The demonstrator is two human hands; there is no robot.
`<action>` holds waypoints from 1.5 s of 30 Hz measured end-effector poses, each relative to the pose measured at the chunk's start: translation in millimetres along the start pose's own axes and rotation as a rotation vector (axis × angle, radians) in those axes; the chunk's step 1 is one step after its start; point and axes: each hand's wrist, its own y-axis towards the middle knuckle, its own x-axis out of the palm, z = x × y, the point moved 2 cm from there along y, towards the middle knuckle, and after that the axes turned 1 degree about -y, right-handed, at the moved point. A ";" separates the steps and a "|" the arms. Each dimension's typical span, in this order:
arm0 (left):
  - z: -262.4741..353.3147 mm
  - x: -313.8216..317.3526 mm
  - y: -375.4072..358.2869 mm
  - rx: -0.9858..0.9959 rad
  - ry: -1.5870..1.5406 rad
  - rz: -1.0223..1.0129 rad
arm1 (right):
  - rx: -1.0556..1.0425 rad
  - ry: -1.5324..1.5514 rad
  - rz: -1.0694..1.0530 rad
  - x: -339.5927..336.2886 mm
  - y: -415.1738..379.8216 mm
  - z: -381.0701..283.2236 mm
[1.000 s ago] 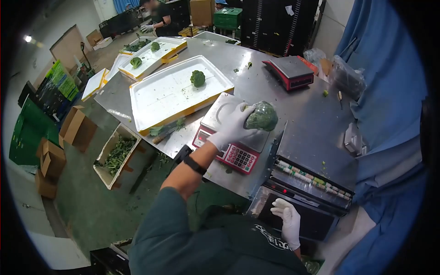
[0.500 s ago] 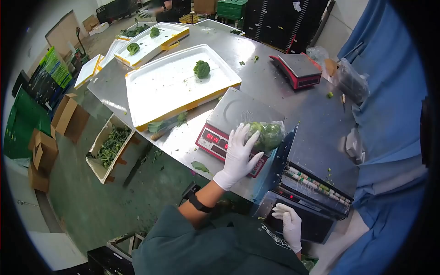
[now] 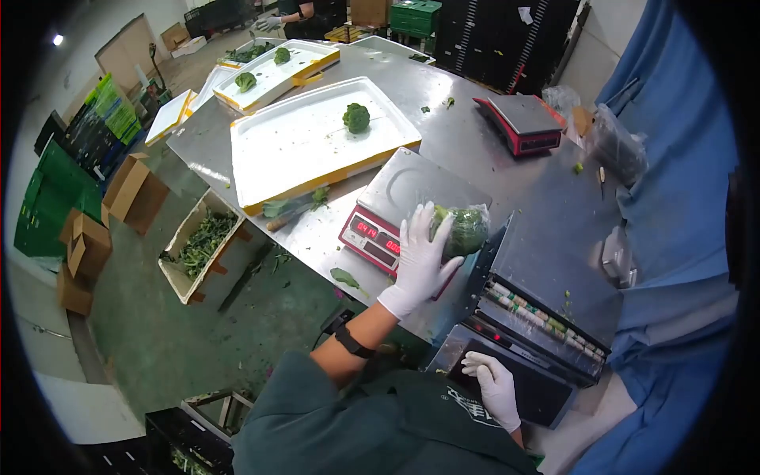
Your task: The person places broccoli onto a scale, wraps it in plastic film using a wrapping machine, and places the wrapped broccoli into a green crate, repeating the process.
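My left hand [image 3: 422, 257], in a white glove, rests against a film-wrapped broccoli [image 3: 467, 230]; its fingers are stretched out and the thumb is apart. The broccoli sits on the right side of the steel pan of a red-and-white scale [image 3: 412, 188], whose display reads 0.414. My right hand [image 3: 495, 389], also gloved, hovers over the black plate [image 3: 538, 391] of the wrapping machine. Its fingers are loosely bent, and nothing shows in them. A roll of printed labels or film [image 3: 542, 321] lies along the machine behind that plate.
White trays, the nearest [image 3: 309, 142] holding one broccoli head [image 3: 356, 118], stand on the steel table. A second red scale [image 3: 522, 124] is at the back right. A bin of leaves [image 3: 202, 245] and cardboard boxes [image 3: 136, 194] are on the floor. Another person's gloved hand [image 3: 267, 24] is far back.
The view has shifted slightly. My left hand stays against the wrapped broccoli, which appears turned a little on the scale. My right hand remains over the black plate.
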 end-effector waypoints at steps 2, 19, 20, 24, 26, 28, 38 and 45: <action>0.8 1.4 13.7 -0.030 0.064 -0.011 | -0.007 -0.003 0.001 -4.5 -3.1 1.6; -23.8 -12.2 40.0 -0.037 -0.325 -0.227 | 0.030 -0.008 0.015 -10.2 -4.0 5.1; -9.8 -21.3 31.9 -0.039 -0.326 -0.231 | 0.034 -0.006 0.015 -9.9 -2.6 6.5; 50.0 -59.4 -1.1 -0.030 -0.888 -0.289 | 0.104 0.027 0.023 -6.1 -2.0 10.3; 73.9 -65.7 -13.4 0.005 -0.974 -0.409 | 0.126 -0.030 0.009 -2.8 -0.3 3.9; 90.6 -62.9 -27.7 0.034 -1.069 -0.485 | 0.110 -0.084 0.006 -8.9 -2.6 32.7; 110.7 -45.9 -65.4 0.054 -1.113 -0.744 | -0.058 -0.247 0.130 -7.2 -11.4 35.3; 105.2 -41.1 -61.4 0.025 -1.075 -0.726 | -0.116 -0.297 0.187 -0.7 -10.5 21.9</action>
